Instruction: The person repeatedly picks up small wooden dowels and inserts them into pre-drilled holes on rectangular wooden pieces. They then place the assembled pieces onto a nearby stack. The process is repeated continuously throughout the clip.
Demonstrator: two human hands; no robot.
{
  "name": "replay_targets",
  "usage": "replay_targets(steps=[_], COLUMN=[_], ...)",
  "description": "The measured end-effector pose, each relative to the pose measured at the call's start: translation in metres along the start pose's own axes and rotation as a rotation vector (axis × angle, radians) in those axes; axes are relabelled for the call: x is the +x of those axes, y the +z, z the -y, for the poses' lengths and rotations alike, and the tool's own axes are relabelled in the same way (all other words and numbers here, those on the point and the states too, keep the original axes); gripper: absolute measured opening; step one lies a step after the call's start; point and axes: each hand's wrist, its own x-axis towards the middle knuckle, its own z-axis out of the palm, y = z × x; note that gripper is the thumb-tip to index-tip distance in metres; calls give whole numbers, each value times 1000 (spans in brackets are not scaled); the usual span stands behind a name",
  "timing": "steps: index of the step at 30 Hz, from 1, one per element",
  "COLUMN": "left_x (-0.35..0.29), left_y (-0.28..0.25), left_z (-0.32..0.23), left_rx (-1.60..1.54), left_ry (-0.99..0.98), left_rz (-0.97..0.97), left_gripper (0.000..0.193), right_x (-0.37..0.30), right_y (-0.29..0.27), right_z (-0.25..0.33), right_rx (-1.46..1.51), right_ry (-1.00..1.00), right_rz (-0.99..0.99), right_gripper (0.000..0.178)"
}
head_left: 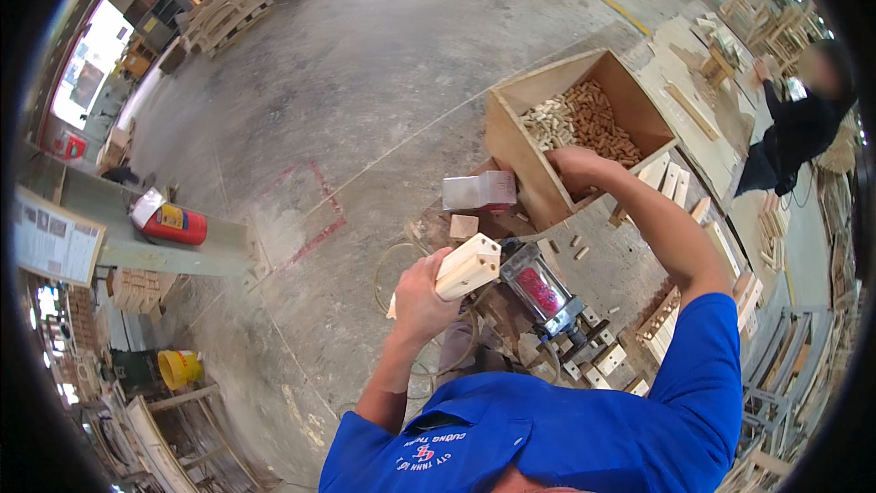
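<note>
Two hands work well apart: the left hand (422,297) is closed in a fist round a pale wooden block (465,267), whose long axis slants up and to the right, its square end pointing toward the clamp machine with the red window (540,292) just to its right. The right hand (575,164) reaches far and right over the near wall of an open wooden crate (511,141) heaped with short dowels (584,119); its fingers curl downward at the rim, and whether they pinch a dowel I cannot tell
</note>
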Motion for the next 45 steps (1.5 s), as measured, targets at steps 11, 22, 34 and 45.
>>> replay_targets(steps=[11,22,34,45], left_x=[-20,-41,-67,-80], left_y=[-12,-23,-25,-30], left_z=[-25,-32,-79,-93], left_rx=[-83,-36,-37,-58], left_ry=[-51,187,427,453], left_rz=[-28,-54,109,172], left_gripper=[52,65,65,62], right_x=[-30,-164,-288,-299], right_y=[-28,2,40,53], right_z=[-2,82,152,148], right_rx=[1619,1547,728,458], right_ry=[40,-408,-586,-738], right_rz=[-223,-150,-605,-773], right_gripper=[22,20,9,14])
